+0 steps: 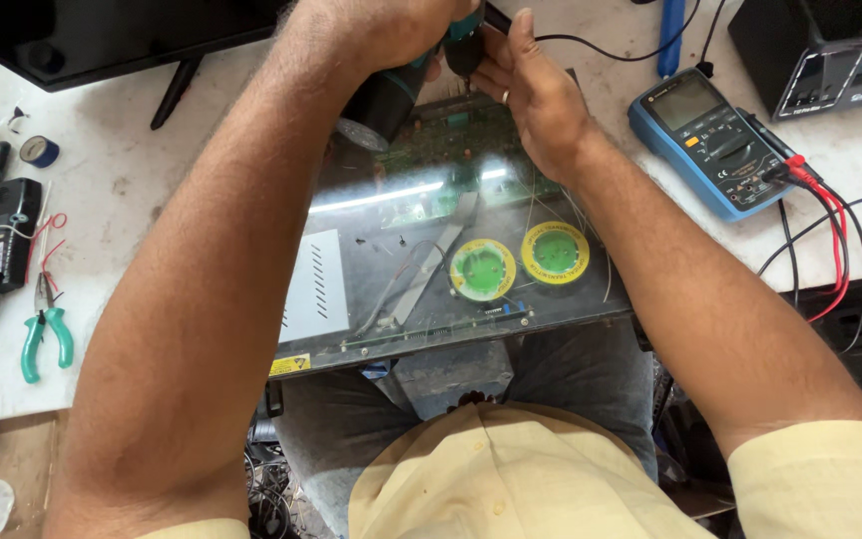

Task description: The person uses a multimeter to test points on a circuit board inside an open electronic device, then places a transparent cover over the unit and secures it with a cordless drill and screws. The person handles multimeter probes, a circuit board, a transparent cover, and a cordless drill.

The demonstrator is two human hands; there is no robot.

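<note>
Teal and black plastic fills the top of my view: a powered screwdriver [406, 80], gripped in my left hand [381, 30], which is wrapped shut around its body with the bit pointing down at the far edge of the open chassis [431, 269]. My right hand [531, 90] is closed around the nose of the tool, fingers pinched just above the tip to steady it — a ring shows on one finger. The chassis lies flat on the desk [152, 200] straight in front of me, its near edge overhanging towards my lap, with a green circuit board [451, 170] at the far end, two round yellow-and-green parts [519, 262] side by side near the middle and a grey vented plate [313, 284] to the left. I judge the step in hand to be driving or loosening a screw at the board's far edge (the screw itself is hidden under my fingers, so I cannot tell which). Whatever follows calls for keeping the bit square on the head and both hands steady — a slip would land on the board. A blue multimeter [715, 140] with red and black leads lies to the right, green-handled pliers [44, 334] well off to the left.
</note>
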